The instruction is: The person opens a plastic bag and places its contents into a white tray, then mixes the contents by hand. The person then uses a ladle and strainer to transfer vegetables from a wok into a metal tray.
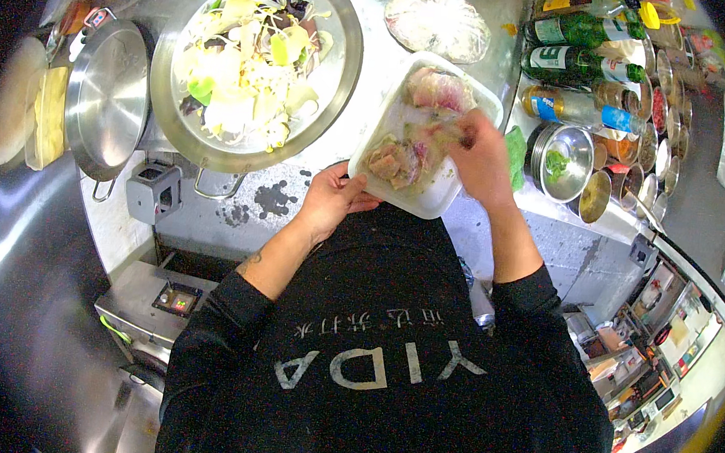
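My left hand (335,202) grips the lower left corner of a white plastic tray (454,192), which is tilted over the counter's front edge. In the tray lie pieces of raw meat or fish (440,92), some pinkish and some pale. Over the tray's right side, my right hand (486,156) pinches a blurred piece of the tray's contents. To the left of the tray stands a wide metal pan (350,53) holding mixed vegetables (247,70), with sprouts, dark fungus and pale leaves. Beyond the tray rests a clear plastic bag (439,22) with pale, frosty contents.
An empty metal pan (108,91) stands at the left, by a yellow block in a container (52,116). On the right are green glass bottles (567,64), stacked metal bowls (565,162) with green leaves, a green cloth (513,156) and several seasoning containers (595,197).
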The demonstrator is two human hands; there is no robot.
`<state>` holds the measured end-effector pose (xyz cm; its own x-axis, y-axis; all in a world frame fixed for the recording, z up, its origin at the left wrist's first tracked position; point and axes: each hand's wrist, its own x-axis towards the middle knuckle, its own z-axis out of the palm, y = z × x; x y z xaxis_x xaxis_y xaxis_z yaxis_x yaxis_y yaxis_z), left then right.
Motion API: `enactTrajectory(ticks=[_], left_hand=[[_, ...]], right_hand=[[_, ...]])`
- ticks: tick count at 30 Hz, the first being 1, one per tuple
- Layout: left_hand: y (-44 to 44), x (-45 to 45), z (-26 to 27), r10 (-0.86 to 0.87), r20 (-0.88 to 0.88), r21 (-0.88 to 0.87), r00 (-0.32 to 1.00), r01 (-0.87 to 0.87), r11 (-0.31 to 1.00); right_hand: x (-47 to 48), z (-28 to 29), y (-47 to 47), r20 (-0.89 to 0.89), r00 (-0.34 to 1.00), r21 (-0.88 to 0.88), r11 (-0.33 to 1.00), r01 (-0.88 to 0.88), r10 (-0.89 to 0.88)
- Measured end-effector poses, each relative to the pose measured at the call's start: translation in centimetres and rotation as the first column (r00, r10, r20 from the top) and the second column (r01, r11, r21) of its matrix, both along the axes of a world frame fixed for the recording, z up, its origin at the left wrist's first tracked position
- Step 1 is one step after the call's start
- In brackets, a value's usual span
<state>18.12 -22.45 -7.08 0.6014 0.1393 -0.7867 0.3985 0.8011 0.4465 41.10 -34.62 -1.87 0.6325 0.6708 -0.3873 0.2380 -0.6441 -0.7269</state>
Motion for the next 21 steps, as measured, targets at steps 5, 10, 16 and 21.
enactTrajectory(ticks=[5,10,16,21], left_hand=[[-0.1,0.2,0.2,0.023,-0.01,0.003,1.0,-0.023,1.0],[0.1,0.3,0.7,0.013,-0.007,-0.001,1.0,-0.013,1.0],[0.1,0.4,0.8,0.015,-0.016,0.005,1.0,-0.015,1.0],[0.1,0.5,1.1,0.013,-0.03,0.015,0.999,-0.013,1.0]], right_hand=[[3.3,-0.2,0.8,-0.13,0.963,0.142,0.957,0.254,-0.237],[3.4,-0.2,1.0,-0.451,0.857,0.352,0.833,0.426,-0.248],[3.7,0.3,0.8,-0.595,0.76,0.305,0.8,0.516,-0.263],[3.7,0.1,1.4,-0.251,0.94,0.27,0.915,0.299,-0.233]])
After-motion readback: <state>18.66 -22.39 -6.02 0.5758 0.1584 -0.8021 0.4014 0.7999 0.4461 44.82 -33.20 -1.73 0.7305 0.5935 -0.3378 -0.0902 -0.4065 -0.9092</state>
